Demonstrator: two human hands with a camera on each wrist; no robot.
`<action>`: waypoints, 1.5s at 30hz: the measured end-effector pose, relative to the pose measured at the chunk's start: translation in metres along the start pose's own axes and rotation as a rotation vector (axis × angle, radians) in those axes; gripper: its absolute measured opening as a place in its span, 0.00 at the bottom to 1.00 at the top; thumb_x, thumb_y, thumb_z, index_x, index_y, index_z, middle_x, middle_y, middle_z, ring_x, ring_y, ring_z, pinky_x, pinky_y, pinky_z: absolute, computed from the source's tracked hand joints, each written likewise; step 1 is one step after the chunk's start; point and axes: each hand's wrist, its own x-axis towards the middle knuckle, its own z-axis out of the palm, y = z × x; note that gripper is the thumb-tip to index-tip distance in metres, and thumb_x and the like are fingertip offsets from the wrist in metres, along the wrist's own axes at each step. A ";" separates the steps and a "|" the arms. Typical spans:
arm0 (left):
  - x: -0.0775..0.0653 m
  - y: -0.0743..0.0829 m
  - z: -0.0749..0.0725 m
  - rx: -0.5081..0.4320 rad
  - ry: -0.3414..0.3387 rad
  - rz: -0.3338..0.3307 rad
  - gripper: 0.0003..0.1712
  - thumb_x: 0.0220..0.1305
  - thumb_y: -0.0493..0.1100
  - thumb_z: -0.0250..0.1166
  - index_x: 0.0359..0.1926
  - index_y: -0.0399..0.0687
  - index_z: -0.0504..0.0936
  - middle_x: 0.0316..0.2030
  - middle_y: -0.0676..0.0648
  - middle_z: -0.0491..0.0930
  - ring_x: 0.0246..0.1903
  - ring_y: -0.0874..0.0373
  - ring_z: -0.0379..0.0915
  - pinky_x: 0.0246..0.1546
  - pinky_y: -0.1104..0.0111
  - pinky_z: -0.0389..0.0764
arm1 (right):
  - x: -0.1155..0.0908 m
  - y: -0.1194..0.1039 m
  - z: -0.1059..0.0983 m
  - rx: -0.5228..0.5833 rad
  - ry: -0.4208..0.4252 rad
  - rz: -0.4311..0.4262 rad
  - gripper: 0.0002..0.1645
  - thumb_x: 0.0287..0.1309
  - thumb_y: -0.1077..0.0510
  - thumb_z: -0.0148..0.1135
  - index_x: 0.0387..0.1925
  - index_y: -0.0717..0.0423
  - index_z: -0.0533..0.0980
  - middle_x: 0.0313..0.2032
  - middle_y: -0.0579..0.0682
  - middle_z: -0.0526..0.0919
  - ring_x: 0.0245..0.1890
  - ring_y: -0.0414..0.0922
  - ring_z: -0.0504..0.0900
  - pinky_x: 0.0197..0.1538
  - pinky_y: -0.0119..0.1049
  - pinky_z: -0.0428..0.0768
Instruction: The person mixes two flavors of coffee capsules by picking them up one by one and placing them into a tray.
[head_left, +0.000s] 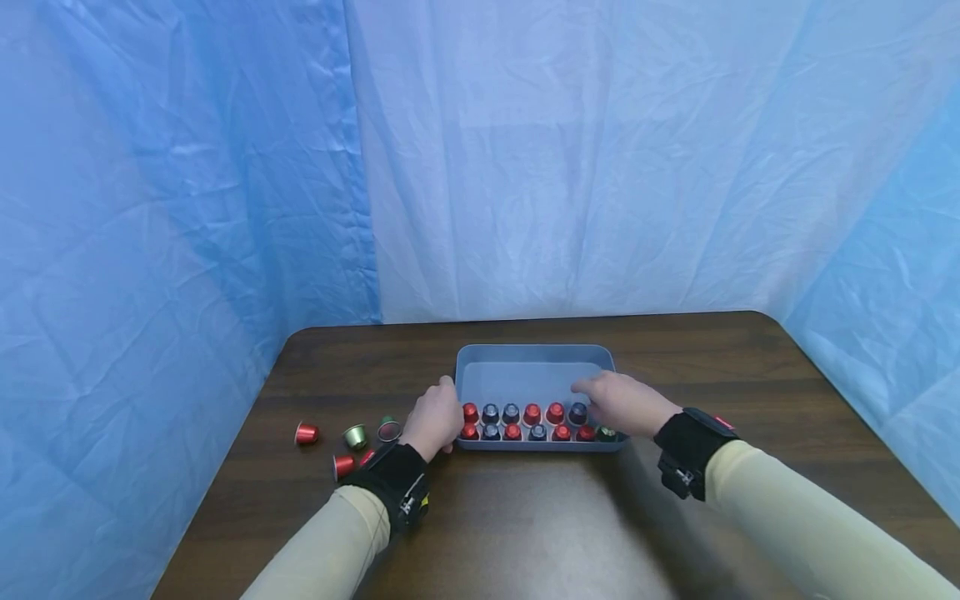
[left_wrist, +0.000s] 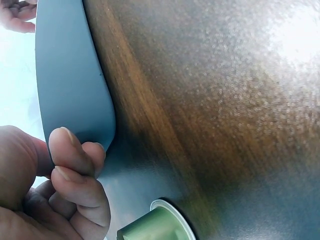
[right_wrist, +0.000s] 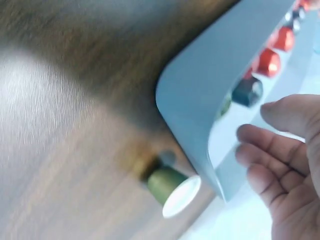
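Nearest, two cream sleeves (head_left: 318, 550) reach forward, with black bands (head_left: 693, 450) at the wrists; small pale marks on these are too tiny to read. The left hand (head_left: 435, 418) pinches the left end of a grey-blue tray (head_left: 517, 379) midway across a dark wooden table (head_left: 510, 517). Left of that hand lie loose red pods (head_left: 306, 432) and green pods (head_left: 356, 437), one red one partly covered by the wrist. The right hand (head_left: 626, 404), fingers loosely bent and thumb apart, holds nothing and blocks the tray's right end. Two rows of red, blue and green capsules (head_left: 532, 414) line the tray's near half. The right wrist view shows another green pod (right_wrist: 170, 187) just outside the tray. Farthest, creased blue sheets (head_left: 585, 167) hang behind the table.
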 end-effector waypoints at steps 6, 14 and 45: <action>-0.001 0.000 0.000 -0.010 -0.002 0.000 0.31 0.69 0.39 0.67 0.66 0.37 0.63 0.42 0.35 0.76 0.18 0.51 0.78 0.20 0.65 0.79 | -0.008 0.011 -0.011 -0.035 0.086 0.006 0.22 0.63 0.62 0.69 0.58 0.60 0.79 0.51 0.58 0.86 0.54 0.56 0.83 0.57 0.53 0.82; -0.002 -0.001 0.000 0.003 0.014 0.017 0.30 0.69 0.39 0.68 0.64 0.37 0.64 0.43 0.35 0.76 0.20 0.52 0.77 0.19 0.66 0.79 | -0.018 0.028 -0.019 -0.072 0.134 0.014 0.20 0.62 0.63 0.70 0.55 0.61 0.81 0.49 0.58 0.86 0.50 0.55 0.84 0.54 0.52 0.83; -0.001 0.000 0.001 0.001 0.012 0.010 0.31 0.67 0.37 0.69 0.64 0.37 0.64 0.42 0.35 0.76 0.18 0.52 0.78 0.19 0.66 0.79 | -0.026 0.052 0.006 -0.196 0.040 0.161 0.21 0.60 0.55 0.73 0.53 0.58 0.82 0.43 0.55 0.86 0.40 0.51 0.81 0.47 0.49 0.83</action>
